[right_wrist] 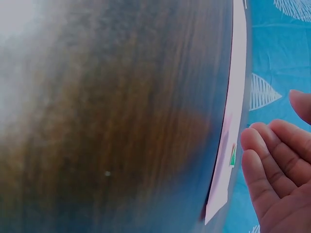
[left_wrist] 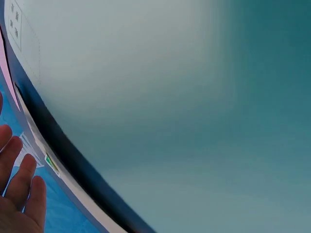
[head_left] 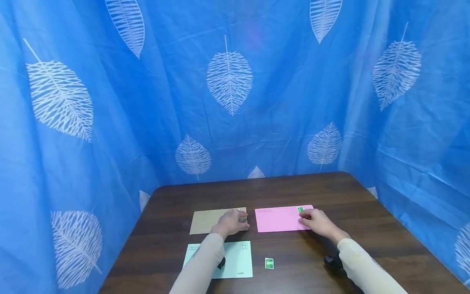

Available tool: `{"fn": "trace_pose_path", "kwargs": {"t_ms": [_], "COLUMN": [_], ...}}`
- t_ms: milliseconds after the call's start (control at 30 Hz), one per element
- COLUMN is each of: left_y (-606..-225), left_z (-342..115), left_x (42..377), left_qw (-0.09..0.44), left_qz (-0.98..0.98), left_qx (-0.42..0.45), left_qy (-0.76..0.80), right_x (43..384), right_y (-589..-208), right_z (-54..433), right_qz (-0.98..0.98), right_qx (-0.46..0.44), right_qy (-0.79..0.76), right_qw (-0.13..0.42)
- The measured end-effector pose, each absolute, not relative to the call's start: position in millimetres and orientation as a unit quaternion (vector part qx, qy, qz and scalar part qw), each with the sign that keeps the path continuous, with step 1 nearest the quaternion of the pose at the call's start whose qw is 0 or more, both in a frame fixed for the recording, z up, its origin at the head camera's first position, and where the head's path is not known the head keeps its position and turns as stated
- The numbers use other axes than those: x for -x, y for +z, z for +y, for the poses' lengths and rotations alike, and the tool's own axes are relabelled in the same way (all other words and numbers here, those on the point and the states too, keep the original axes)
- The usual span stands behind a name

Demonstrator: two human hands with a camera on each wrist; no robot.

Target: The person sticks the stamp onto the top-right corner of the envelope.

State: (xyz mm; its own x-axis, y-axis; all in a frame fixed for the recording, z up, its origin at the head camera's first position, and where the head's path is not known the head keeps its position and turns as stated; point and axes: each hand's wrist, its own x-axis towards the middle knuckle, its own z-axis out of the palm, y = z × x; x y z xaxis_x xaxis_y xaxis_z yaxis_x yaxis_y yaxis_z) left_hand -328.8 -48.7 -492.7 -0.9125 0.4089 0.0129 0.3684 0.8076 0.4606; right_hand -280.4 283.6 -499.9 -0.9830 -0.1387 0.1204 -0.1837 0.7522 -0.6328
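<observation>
My left hand point(head_left: 230, 223) is over the right end of a tan envelope point(head_left: 206, 221), its fingers loosely bent and apart. In the left wrist view, a green stamp point(left_wrist: 52, 164) shows on that envelope beside the fingers point(left_wrist: 22, 182), and nothing is between them. My right hand point(head_left: 320, 222) hovers at the right end of a pink envelope point(head_left: 277, 219). A green stamp point(head_left: 300, 209) sits in that envelope's top right corner, near the fingertips. The right wrist view shows the right fingers point(right_wrist: 272, 172) extended side by side, holding nothing.
A mint green envelope point(head_left: 236, 261) lies in front of the tan one, partly hidden under my left forearm. One loose green stamp point(head_left: 269, 263) is to its right on the dark wooden table point(head_left: 293, 253). A blue leaf-patterned curtain point(head_left: 271, 122) surrounds the table.
</observation>
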Motion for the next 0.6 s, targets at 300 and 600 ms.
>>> {"fn": "trace_pose_path", "kwargs": {"t_ms": [300,600], "left_y": [-492.3,-487.3], "left_z": [-56.6,-68.2], "left_x": [323.5,311.6], "left_qw": [0.036,0.051], "left_qz": [0.949,0.943], "left_qx": [-0.227,-0.225], "left_qy": [0.216,0.239], "right_x": [275.3,262.1], "right_y": [-505.2,-507.1], "right_z": [278.6,265.7], "right_qz": [-0.934,-0.93], "right_qx": [-0.089,-0.102], "right_qy": [0.344,0.351], "right_qw": [0.03,0.029]}}
